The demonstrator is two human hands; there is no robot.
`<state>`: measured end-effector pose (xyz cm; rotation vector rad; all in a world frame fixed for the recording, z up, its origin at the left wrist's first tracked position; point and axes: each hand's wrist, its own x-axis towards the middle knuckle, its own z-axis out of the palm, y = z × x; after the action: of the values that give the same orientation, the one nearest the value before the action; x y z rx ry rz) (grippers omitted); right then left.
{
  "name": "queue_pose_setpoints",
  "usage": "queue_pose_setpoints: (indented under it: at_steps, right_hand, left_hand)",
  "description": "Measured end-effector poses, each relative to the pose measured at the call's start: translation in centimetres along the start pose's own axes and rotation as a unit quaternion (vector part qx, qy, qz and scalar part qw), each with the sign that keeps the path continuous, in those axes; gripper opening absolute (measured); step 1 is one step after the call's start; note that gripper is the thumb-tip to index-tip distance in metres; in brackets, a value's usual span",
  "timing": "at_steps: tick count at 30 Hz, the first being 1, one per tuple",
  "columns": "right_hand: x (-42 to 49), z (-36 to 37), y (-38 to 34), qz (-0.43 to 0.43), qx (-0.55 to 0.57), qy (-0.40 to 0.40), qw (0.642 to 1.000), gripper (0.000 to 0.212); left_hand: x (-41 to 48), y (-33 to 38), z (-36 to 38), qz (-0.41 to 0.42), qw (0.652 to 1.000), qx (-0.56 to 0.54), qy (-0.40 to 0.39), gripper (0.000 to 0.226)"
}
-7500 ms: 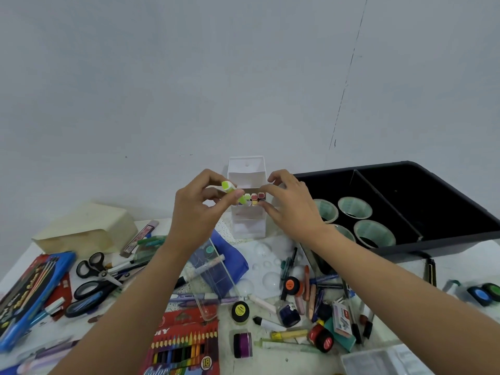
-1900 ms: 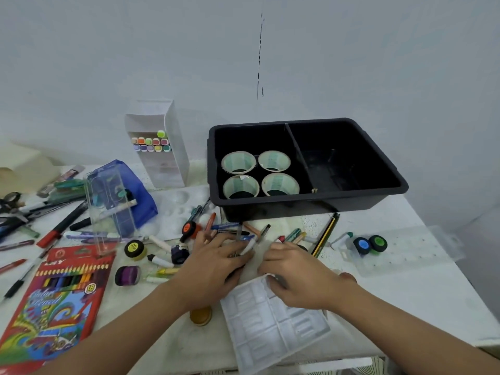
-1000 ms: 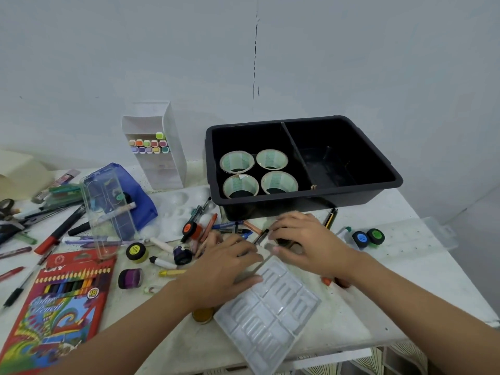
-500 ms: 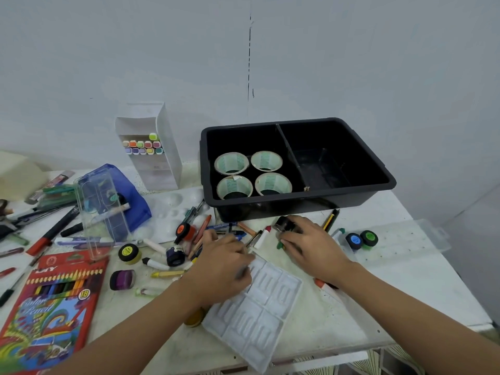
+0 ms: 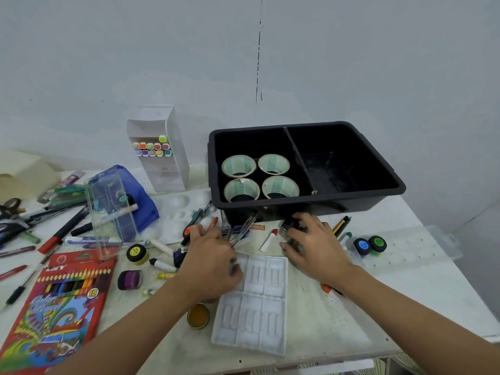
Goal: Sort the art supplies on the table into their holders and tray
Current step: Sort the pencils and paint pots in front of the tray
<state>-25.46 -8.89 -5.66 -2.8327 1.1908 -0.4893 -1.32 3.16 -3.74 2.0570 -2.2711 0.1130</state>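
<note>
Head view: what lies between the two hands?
A red-tipped white stick lies between the left hand, gripping pens, and the right hand, shown in the head view.

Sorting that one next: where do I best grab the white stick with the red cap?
Pinch the white stick across its barrel, mid-length, from above: it lies flat, both long sides free, red cap pointing toward the black tray.

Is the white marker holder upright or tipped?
Upright: the white plastic marker holder stands on its base, coloured caps facing out.
</note>
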Motion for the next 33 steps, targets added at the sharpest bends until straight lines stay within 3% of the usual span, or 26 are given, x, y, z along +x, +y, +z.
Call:
queue_pose_setpoints:
  at_steps: [7,11,17,21,26,29,33]
  right_hand:
    - [0.6,-0.3,0.2,0.025,0.156,0.010,0.987,0.019]
    - [1.1,-1.8,0.5,0.062,0.273,0.031,0.960,0.023]
    - [1.6,-4.2,1.5,0.099,0.403,0.032,0.909,0.023]
    - [1.3,-5.1,1.8,0.096,0.396,0.026,0.913,0.019]
    - [0.5,-5.6,1.6,0.044,0.292,0.050,0.954,0.019]
    - [-0.3,-6.2,2.2,0.020,0.210,0.076,0.975,0.016]
    - [-1.9,-7.2,4.0,0.038,0.201,0.095,0.974,0.017]
  left_hand:
    - [0.1,0.3,-0.5,-0.037,0.998,0.019,-0.044,0.030]
    - [0.3,0.3,-0.8,-0.080,0.995,0.021,-0.048,0.032]
    - [0.6,0.2,-0.7,-0.072,0.997,0.021,-0.034,0.031]
    - [0.8,0.5,-1.3,-0.041,0.999,-0.023,0.003,0.034]
    - [2.7,3.4,-2.2,0.063,0.974,-0.217,-0.016,0.029]
    - [4.8,5.9,-1.5,0.081,0.971,-0.226,-0.007,0.039]
    - [6.9,8.2,-1.1,0.111,0.974,-0.195,-0.029,0.050]
